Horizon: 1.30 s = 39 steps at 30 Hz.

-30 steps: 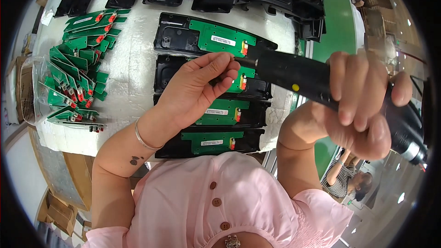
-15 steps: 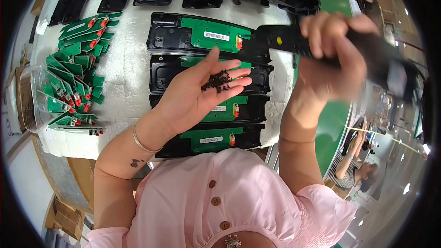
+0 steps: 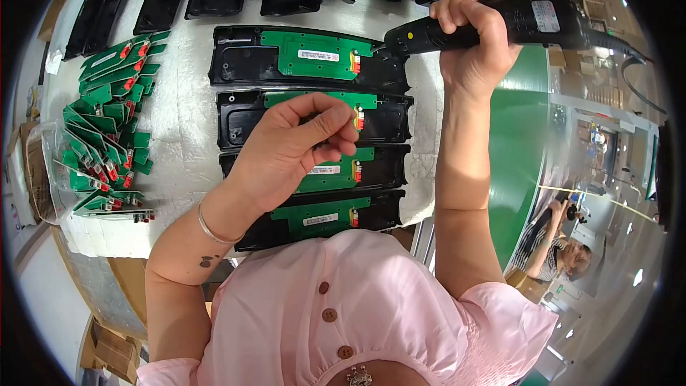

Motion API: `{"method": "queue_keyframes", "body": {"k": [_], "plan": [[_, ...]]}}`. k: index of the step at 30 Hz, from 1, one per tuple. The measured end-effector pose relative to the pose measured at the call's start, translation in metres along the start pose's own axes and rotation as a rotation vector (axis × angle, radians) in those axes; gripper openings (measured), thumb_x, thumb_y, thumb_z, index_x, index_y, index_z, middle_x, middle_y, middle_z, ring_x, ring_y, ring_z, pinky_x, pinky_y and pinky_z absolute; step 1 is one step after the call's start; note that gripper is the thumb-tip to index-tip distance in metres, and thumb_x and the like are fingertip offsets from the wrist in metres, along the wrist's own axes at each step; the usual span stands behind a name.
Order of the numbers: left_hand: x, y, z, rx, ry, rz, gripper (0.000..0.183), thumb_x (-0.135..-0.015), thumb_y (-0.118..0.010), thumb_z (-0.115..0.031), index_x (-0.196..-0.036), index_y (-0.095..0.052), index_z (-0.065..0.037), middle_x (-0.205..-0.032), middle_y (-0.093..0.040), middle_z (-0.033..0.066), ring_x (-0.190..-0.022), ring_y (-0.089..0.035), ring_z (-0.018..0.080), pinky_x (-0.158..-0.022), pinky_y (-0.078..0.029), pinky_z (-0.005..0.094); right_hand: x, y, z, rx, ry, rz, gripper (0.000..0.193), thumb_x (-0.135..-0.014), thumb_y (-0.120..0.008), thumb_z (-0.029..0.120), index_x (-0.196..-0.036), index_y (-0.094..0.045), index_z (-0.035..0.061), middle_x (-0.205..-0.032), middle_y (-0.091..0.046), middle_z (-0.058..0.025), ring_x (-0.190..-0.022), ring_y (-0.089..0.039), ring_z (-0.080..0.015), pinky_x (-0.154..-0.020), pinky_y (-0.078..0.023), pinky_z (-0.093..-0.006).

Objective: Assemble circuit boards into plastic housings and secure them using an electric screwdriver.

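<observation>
The black electric screwdriver (image 3: 500, 21), clasped in the right hand (image 3: 475, 43), has been lowered onto the top housing (image 3: 307, 57), while the left hand (image 3: 286, 150), open before, is pinched around small screws.

Black electric screwdriver (image 3: 500, 25) lies near-horizontal, tip at right end of the farthest black housing (image 3: 307, 57), whose green circuit board (image 3: 311, 55) sits seated inside.
</observation>
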State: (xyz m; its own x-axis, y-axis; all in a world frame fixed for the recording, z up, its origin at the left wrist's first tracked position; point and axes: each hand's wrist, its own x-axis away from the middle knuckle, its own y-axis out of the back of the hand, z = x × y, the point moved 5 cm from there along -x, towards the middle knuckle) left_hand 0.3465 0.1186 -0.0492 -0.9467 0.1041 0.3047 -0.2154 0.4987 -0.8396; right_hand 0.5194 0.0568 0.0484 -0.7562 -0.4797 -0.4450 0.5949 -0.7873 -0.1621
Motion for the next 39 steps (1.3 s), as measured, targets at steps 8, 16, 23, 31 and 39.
{"method": "queue_keyframes", "body": {"k": [8, 16, 23, 31, 39], "plan": [[0.001, 0.006, 0.002, 0.132, -0.014, -0.151, 0.017, -0.084, -0.052, -0.01, -0.098, -0.055, -0.002, -0.086, -0.059, 0.006, -0.075, -0.058, 0.0097, -0.065, -0.049, 0.0178, -0.006, -0.01, -0.005, 0.034, -0.026, 0.074, 0.015, -0.066, -0.046, -0.001, -0.081, -0.044, -0.0004, -0.055, -0.039, -0.0074, -0.045, -0.038, -0.0159, -0.051, -0.038, -0.0334], [-0.003, 0.005, -0.002, 0.315, -0.067, -0.18, 0.016, -0.083, -0.053, -0.01, -0.096, -0.056, -0.002, -0.087, -0.059, 0.0056, -0.077, -0.058, 0.0104, -0.068, -0.05, 0.0184, 0.007, -0.026, 0.047, -0.196, 0.088, 0.28, 0.03, -0.064, -0.047, -0.001, -0.093, -0.047, 0.0055, -0.056, -0.041, 0.0008, -0.049, -0.041, -0.011, -0.055, -0.036, -0.0274], [0.002, 0.006, -0.007, 0.394, -0.111, -0.042, 0.016, -0.083, -0.054, -0.016, -0.091, -0.057, -0.002, -0.082, -0.057, 0.0029, -0.074, -0.056, 0.0081, -0.066, -0.049, 0.0175, 0.033, -0.065, 0.093, -0.235, -0.001, 0.593, 0.036, -0.06, -0.047, 0.009, -0.096, -0.045, 0.0096, -0.058, -0.048, 0.0069, -0.052, -0.045, -0.0064, -0.056, -0.035, -0.0207], [0.004, -0.012, -0.012, 0.52, -0.033, -0.05, 0.035, -0.084, -0.052, -0.026, -0.097, -0.051, 0.007, -0.094, -0.055, 0.0128, -0.086, -0.056, 0.0184, -0.076, -0.047, 0.0237, 0.023, -0.073, 0.072, -0.298, 0.149, 0.726, 0.049, -0.061, -0.05, 0.0, -0.108, -0.045, 0.0093, -0.06, -0.043, 0.0049, -0.052, -0.042, -0.0086, -0.058, -0.034, -0.0246], [0.001, -0.002, -0.01, 0.259, -0.081, -0.012, 0.031, -0.089, -0.041, -0.014, -0.11, -0.043, 0.008, -0.106, -0.052, 0.0218, -0.101, -0.052, 0.0289, -0.091, -0.042, 0.0328, -0.009, -0.089, -0.002, -0.111, -0.045, 0.08, 0.023, -0.067, -0.047, 0.001, -0.088, -0.04, -0.0007, -0.055, -0.044, -0.0062, -0.04, -0.038, -0.0146, -0.043, -0.037, -0.0267]]}}
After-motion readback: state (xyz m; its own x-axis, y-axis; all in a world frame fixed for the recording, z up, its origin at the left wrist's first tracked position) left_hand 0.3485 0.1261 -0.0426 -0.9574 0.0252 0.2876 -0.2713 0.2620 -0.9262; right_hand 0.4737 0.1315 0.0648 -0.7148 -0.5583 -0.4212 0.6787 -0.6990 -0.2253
